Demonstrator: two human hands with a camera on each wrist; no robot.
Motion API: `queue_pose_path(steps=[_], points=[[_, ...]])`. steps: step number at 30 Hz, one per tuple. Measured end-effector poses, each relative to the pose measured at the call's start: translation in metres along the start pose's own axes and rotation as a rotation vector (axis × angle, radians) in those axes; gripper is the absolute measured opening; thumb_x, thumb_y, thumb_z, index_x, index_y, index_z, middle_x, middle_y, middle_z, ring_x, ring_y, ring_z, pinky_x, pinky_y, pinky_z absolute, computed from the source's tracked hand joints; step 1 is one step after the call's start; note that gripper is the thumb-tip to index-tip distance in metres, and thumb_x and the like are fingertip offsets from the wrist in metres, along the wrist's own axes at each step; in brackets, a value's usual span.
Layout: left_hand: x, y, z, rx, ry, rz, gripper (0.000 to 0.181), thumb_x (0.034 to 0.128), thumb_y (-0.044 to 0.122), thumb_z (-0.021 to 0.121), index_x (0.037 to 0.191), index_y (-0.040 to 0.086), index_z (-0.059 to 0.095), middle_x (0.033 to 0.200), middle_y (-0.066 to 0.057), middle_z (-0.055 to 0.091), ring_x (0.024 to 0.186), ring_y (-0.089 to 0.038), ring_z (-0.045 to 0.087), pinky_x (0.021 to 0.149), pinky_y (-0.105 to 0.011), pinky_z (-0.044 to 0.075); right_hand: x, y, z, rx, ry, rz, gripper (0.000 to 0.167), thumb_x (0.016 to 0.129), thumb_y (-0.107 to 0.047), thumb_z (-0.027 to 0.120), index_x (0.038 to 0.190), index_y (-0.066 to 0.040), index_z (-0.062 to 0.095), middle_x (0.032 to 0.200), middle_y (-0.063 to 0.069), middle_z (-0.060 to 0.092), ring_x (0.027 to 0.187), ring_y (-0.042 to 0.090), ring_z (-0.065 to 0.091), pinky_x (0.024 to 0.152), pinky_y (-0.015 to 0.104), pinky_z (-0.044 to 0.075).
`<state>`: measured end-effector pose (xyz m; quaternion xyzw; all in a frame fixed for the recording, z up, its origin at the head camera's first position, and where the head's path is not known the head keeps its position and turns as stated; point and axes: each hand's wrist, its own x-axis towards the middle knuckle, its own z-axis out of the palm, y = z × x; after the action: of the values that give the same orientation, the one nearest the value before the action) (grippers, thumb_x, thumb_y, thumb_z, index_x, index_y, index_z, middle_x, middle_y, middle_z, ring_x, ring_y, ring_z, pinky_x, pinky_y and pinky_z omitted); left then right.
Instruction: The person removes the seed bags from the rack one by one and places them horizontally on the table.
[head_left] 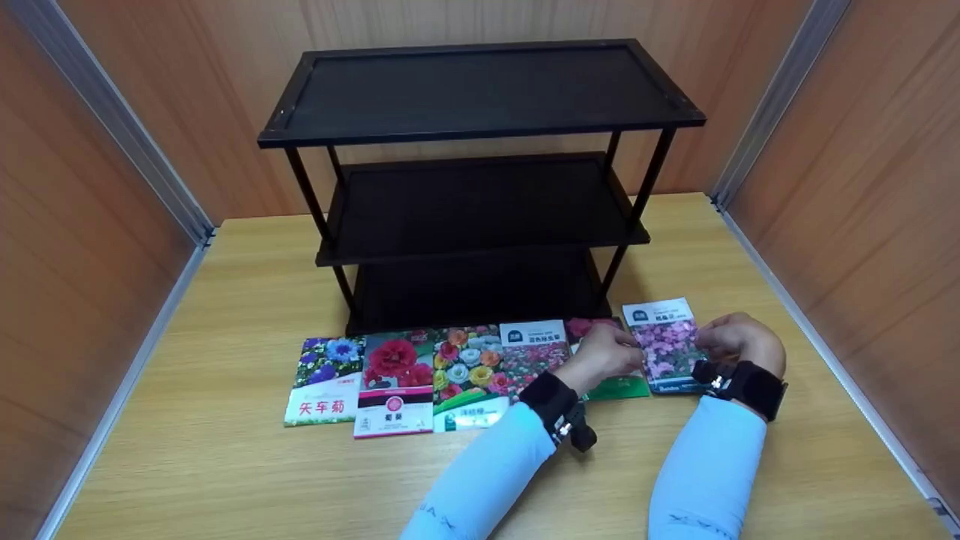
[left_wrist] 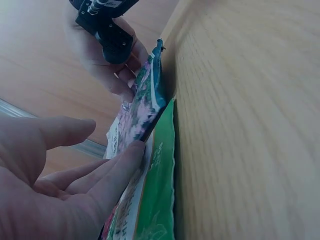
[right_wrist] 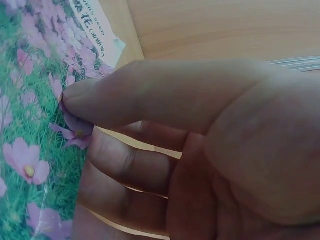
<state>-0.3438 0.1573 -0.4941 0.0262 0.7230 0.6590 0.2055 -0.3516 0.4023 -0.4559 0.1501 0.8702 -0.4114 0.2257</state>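
At the right end of a row of seed packets, my right hand pinches the right edge of a seed packet with pink flowers. The right wrist view shows the thumb on its printed face and the fingers at its edge. My left hand lies over the neighbouring green-bottomed packet, partly hiding it. In the left wrist view, extended left fingers touch the near side of the pink-flower packet, while the thumb stands apart. The packet's edge is raised slightly off the table there.
Further left lie packets with blue flowers, a red bloom, mixed roses and a pink-red meadow. Behind them stands a black three-tier shelf. Wood-look panels enclose the table on the sides and back.
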Motion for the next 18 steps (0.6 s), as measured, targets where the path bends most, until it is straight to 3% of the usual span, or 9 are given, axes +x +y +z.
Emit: queue_pose_path(steps=[6, 11, 15, 18], points=[[0.0, -0.001, -0.003, -0.028, -0.011, -0.002, 0.037, 0.0847, -0.008, 0.072, 0.122, -0.009, 0.07, 0.099, -0.011, 0.074, 0.089, -0.022, 0.074, 0.081, -0.036, 0.062, 0.003, -0.001, -0.001, -0.038, -0.016, 0.003, 0.045, 0.099, -0.023, 0.065, 0.131, 0.008, 0.056, 0.108, 0.017, 0.066, 0.101, 0.031, 0.061, 0.082, 0.039, 0.054], [0.001, -0.003, -0.006, -0.032, -0.004, 0.012, 0.037, 0.0838, -0.008, 0.073, 0.121, -0.009, 0.071, 0.09, -0.01, 0.075, 0.083, -0.02, 0.072, 0.077, -0.033, 0.062, 0.005, 0.0, 0.0, -0.062, -0.018, 0.012, 0.048, 0.098, -0.025, 0.067, 0.132, 0.008, 0.055, 0.11, 0.018, 0.065, 0.101, 0.032, 0.06, 0.083, 0.04, 0.053], [0.001, -0.002, -0.011, 0.007, 0.03, 0.035, 0.033, 0.0848, -0.005, 0.076, 0.118, -0.008, 0.073, 0.09, -0.008, 0.074, 0.081, -0.019, 0.073, 0.074, -0.03, 0.062, 0.005, -0.003, 0.0, -0.086, -0.022, 0.009, 0.048, 0.098, -0.027, 0.067, 0.13, 0.008, 0.057, 0.109, 0.019, 0.066, 0.1, 0.031, 0.061, 0.082, 0.04, 0.054], [-0.002, 0.0, -0.023, 0.059, 0.031, 0.064, 0.033, 0.088, 0.002, 0.078, 0.12, -0.004, 0.073, 0.097, -0.005, 0.073, 0.085, -0.016, 0.072, 0.076, -0.028, 0.061, 0.001, -0.008, -0.002, -0.098, -0.037, 0.002, 0.046, 0.099, -0.03, 0.066, 0.124, 0.008, 0.062, 0.103, 0.013, 0.07, 0.093, 0.025, 0.064, 0.08, 0.036, 0.055]])
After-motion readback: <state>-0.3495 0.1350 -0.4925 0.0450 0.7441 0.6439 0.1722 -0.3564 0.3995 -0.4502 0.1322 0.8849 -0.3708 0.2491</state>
